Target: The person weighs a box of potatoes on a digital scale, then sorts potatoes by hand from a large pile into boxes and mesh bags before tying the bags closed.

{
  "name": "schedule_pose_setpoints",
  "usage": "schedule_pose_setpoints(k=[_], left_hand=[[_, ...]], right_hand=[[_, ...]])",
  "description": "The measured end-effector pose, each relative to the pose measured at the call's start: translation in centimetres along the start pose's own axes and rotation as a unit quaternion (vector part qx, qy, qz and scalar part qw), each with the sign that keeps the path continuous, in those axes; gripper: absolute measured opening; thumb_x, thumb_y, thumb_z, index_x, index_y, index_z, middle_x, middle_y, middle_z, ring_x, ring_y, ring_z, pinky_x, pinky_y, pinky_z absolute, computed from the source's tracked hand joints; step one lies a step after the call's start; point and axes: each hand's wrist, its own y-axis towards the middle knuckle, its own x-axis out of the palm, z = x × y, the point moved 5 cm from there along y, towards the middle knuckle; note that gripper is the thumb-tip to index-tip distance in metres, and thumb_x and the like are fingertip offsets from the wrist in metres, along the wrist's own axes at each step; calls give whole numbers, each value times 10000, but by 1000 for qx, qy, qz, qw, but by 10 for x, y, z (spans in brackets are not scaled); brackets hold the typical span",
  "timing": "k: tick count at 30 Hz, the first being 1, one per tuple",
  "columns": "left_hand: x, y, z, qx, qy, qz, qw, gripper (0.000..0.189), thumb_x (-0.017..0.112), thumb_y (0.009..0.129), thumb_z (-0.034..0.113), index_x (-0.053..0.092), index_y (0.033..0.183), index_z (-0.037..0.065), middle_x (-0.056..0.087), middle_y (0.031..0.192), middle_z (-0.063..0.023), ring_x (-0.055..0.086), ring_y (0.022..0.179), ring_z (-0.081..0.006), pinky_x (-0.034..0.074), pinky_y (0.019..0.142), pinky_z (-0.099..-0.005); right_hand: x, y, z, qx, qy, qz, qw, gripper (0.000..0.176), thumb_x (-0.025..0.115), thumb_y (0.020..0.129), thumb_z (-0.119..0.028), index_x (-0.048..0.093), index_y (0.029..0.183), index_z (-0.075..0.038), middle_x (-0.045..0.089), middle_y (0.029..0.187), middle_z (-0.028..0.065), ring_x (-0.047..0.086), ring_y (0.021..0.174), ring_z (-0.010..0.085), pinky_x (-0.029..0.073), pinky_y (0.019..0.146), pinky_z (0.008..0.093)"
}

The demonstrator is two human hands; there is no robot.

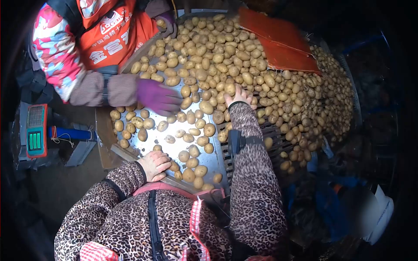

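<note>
Many potatoes (244, 56) lie heaped over a metal sorting table (153, 135) with a slatted section (275, 150) on its right. My right hand (241, 97) reaches over the far edge of the slats, fingers spread on the potatoes at the foot of the heap. Near the table's front edge, my left hand (155, 165) rests with its fingers together and curled down beside a few potatoes; what lies under its fingers is hidden. Scattered potatoes (191, 163) sit on the metal between my two hands.
A co-worker in a red apron (119, 35) stands at the upper left, one purple-gloved hand (159, 96) over the potatoes. A red sheet (283, 41) covers part of the heap. Left are a scale display (36, 130) and blue tube (72, 133). Another person (335, 204) is at the lower right.
</note>
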Motion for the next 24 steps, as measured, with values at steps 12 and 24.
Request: schedule_pose_setpoints(k=[12, 24], left_hand=[[0, 0, 0, 16, -39, 3, 999, 510, 633, 615, 224, 532, 1072, 20, 533, 1071, -149, 519, 1046, -328, 411, 907, -448], [0, -9, 7, 4, -13, 21, 1000, 487, 642, 661, 219, 535, 1104, 49, 543, 1075, -134, 516, 1040, -314, 401, 913, -448]], right_hand=[[126, -155, -5, -283, 50, -23, 958, 455, 606, 762, -165, 548, 1206, -250, 431, 1221, 205, 496, 1115, 352, 346, 1009, 478], [94, -124, -71, -218, 22, -32, 975, 390, 647, 784, -209, 548, 1136, -72, 198, 1427, 179, 524, 1117, 375, 436, 985, 412]])
